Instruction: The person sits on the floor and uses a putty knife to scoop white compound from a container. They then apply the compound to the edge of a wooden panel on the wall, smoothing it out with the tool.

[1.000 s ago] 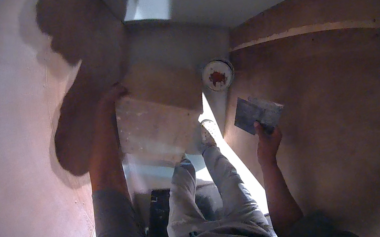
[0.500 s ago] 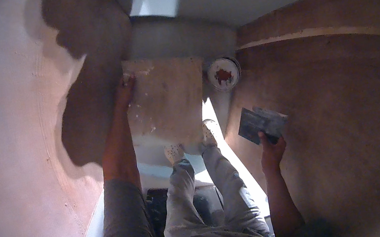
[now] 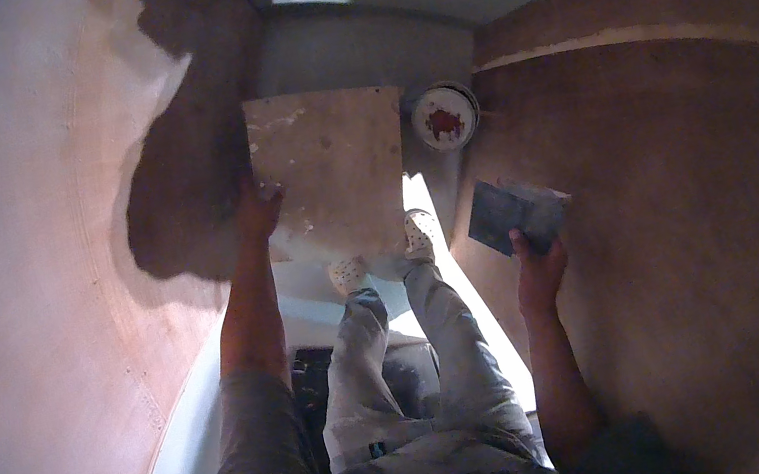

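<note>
Down in front of the person, above the two shoes (image 3: 383, 255), the left hand (image 3: 258, 210) grips the left edge of a big flat board (image 3: 332, 169). The board is pale and square, with white smears and small dark spots on it. The right hand (image 3: 538, 270) holds up a small dark flat blade (image 3: 513, 215) against the brown wall (image 3: 690, 213), and a round white tub (image 3: 444, 117) with red inside sits just past the board's right corner.

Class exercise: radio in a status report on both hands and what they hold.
Left hand grips the square board by its edge. Right hand holds the flat trowel against the wall. Small bucket just beyond the board.
</note>
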Demonstrator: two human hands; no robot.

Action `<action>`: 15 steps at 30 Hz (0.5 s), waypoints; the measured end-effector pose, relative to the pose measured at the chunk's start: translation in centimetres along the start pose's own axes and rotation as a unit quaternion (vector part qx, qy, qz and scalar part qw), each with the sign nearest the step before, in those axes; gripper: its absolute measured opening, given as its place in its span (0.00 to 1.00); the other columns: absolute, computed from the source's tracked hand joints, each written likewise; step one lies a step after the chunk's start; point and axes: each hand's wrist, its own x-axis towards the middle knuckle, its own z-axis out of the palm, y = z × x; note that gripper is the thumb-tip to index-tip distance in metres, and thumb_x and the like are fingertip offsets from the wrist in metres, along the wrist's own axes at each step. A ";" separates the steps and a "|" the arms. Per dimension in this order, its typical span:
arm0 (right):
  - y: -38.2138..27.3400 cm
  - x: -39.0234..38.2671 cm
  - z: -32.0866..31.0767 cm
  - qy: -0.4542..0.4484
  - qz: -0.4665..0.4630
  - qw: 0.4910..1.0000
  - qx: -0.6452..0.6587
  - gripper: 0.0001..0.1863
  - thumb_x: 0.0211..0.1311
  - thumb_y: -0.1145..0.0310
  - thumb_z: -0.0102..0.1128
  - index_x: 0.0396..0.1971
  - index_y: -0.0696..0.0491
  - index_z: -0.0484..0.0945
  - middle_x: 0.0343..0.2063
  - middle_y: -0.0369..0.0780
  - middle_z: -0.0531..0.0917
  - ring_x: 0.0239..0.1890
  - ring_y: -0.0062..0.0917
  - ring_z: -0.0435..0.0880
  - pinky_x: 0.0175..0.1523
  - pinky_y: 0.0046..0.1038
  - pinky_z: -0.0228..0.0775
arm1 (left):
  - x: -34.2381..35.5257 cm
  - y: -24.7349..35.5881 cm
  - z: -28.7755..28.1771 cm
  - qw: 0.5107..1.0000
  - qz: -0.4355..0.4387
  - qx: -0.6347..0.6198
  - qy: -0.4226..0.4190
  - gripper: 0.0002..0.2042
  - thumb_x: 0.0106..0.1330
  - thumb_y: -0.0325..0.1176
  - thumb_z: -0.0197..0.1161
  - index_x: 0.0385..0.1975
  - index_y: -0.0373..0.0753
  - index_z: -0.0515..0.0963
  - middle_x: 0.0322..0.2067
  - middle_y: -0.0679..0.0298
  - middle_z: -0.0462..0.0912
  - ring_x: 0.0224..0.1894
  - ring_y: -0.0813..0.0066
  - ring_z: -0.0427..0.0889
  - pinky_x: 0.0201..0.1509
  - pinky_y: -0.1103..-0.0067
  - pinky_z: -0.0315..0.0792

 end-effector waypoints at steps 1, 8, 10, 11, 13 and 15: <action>0.2 0.3 0.3 0.000 0.000 1.000 0.011 0.18 0.58 0.72 0.70 0.47 0.60 0.77 0.42 0.38 0.83 0.42 0.23 0.79 0.52 0.28 0.70 | 0.4 0.8 -0.5 0.997 0.050 0.038 0.041 0.45 0.59 0.46 0.69 0.73 0.42 0.51 0.65 0.42 0.65 0.66 0.43 0.65 0.71 0.62 0.60; -0.7 -1.6 1.3 0.003 0.018 1.000 0.012 0.19 0.57 0.73 0.70 0.47 0.61 0.77 0.44 0.40 0.83 0.44 0.25 0.80 0.54 0.29 0.70 | 8.4 15.1 -3.0 0.950 0.223 0.216 -0.035 0.42 0.62 0.52 0.65 0.72 0.43 0.53 0.70 0.42 0.57 0.72 0.46 0.56 0.70 0.59 0.62; -1.2 -3.0 1.3 0.009 0.031 0.999 -0.018 0.19 0.57 0.72 0.71 0.47 0.60 0.77 0.43 0.39 0.83 0.44 0.25 0.80 0.54 0.29 0.69 | 11.4 17.4 -1.9 0.936 0.296 0.191 -0.003 0.43 0.59 0.59 0.64 0.71 0.43 0.57 0.70 0.47 0.57 0.72 0.47 0.56 0.71 0.58 0.61; -1.0 -3.6 1.6 0.017 0.037 0.999 -0.029 0.19 0.57 0.72 0.71 0.47 0.60 0.77 0.42 0.39 0.83 0.44 0.25 0.80 0.54 0.30 0.69 | 11.9 19.0 -1.4 0.930 0.277 0.237 -0.051 0.44 0.57 0.59 0.66 0.70 0.42 0.59 0.70 0.46 0.58 0.72 0.47 0.57 0.71 0.58 0.60; -0.5 -5.5 2.5 0.038 0.066 0.997 -0.024 0.18 0.57 0.72 0.71 0.46 0.60 0.78 0.41 0.38 0.84 0.44 0.24 0.80 0.55 0.29 0.69 | 13.3 21.1 0.2 0.904 0.239 0.324 -0.143 0.47 0.52 0.60 0.70 0.69 0.40 0.61 0.69 0.45 0.60 0.71 0.47 0.59 0.72 0.59 0.59; 0.8 -6.1 1.9 0.052 0.097 0.994 -0.010 0.18 0.58 0.72 0.71 0.46 0.60 0.78 0.41 0.38 0.84 0.44 0.24 0.80 0.55 0.28 0.69 | 13.6 21.8 2.0 0.878 0.234 0.370 -0.193 0.47 0.51 0.60 0.71 0.69 0.43 0.62 0.68 0.48 0.61 0.70 0.49 0.60 0.71 0.57 0.59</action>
